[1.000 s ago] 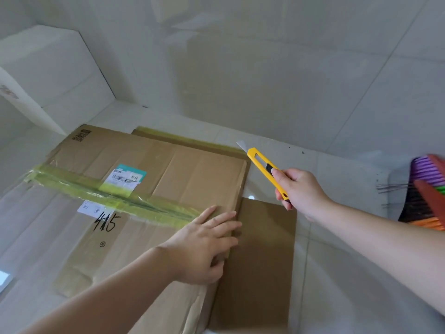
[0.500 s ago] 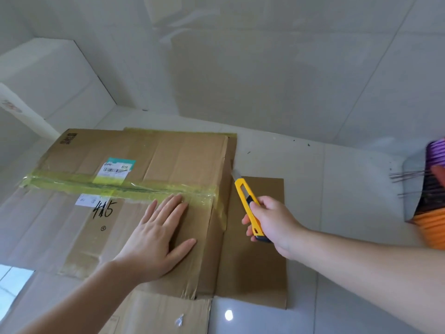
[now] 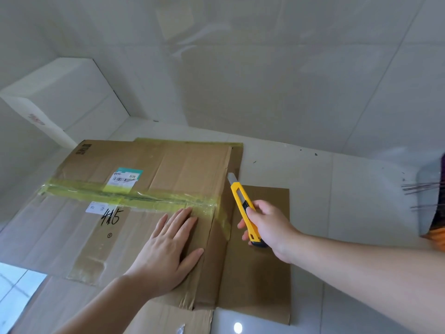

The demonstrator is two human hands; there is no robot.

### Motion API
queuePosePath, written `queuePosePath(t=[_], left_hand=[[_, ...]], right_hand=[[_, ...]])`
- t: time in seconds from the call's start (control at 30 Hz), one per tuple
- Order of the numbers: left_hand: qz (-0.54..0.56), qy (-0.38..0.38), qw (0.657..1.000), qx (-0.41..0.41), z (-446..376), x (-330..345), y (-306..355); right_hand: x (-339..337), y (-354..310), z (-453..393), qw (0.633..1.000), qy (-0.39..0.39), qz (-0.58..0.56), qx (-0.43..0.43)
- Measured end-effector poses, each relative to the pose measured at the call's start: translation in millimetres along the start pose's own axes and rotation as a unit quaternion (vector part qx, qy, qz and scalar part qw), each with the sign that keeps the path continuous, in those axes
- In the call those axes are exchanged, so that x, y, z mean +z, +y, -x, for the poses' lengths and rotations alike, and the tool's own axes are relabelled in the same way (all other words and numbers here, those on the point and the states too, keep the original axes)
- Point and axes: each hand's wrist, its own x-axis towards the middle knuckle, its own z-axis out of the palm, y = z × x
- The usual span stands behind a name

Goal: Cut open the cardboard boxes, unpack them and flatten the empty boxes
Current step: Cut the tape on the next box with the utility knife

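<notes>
Two bare forearms, seemingly no sleeves

Left hand (image 3: 168, 247) on box (image 3: 154, 169), knife (image 3: 243, 208) right.

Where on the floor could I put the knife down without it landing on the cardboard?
Bare tile lies right of the loose cardboard sheet, reaching toward the broom, and behind the taped box up to the wall. The left side is crowded: the box, your left hand pressing it, more cardboard below.
</notes>
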Motion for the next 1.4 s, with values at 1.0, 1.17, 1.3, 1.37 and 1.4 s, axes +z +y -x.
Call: queuePosePath(t=[1.0, 1.17, 1.3, 1.37, 1.4], left_hand=[[0.042, 0.032, 0.998, -0.018, -5, 8, 6], [0.042, 0.042, 0.998, -0.023, -8, 10, 5], [0.047, 0.050, 0.997, -0.025, -9, 10, 7], [0.052, 0.055, 0.997, -0.021, -7, 9, 8], [0.058, 0.060, 0.996, -0.017, -6, 9, 8]], right_hand=[[-24, 11, 0, 0.995, -0.069, 0.073, -0.008], [-20, 5, -2, 0.994, -0.067, 0.084, -0.026], [-12, 17, 8, 0.996, -0.067, 0.059, -0.028], [-15, 15, 9, 0.995, -0.067, 0.075, -0.028], [-18, 11, 7, 0.993, -0.065, 0.096, -0.029]])
